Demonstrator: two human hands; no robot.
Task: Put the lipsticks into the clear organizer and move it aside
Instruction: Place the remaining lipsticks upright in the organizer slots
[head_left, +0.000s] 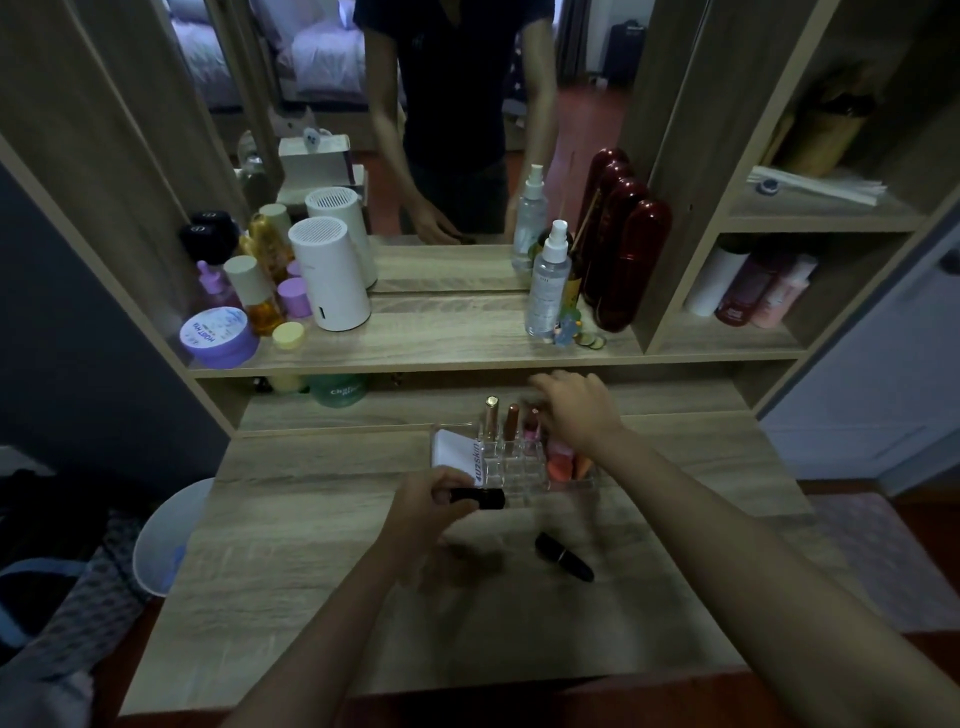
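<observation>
The clear organizer (511, 467) stands at the back middle of the wooden desk. A gold-capped lipstick (491, 415), a brown one (511, 418) and a pink one (531, 428) stand upright in its back slots. My right hand (574, 408) hovers over the organizer's back right corner, fingers curled beside the pink lipstick; whether it grips anything is blurred. My left hand (426, 501) holds a black lipstick (480, 498) level, just in front of the organizer. Another black lipstick (563, 556) lies loose on the desk, nearer to me.
A white packet (457, 452) and orange sponges (566, 465) sit in the organizer. The shelf above carries bottles, a white cylinder (330, 275), a purple jar (218, 335), a spray bottle (548, 280) and dark red cases (628, 260). A white bin (166, 535) stands left of the desk.
</observation>
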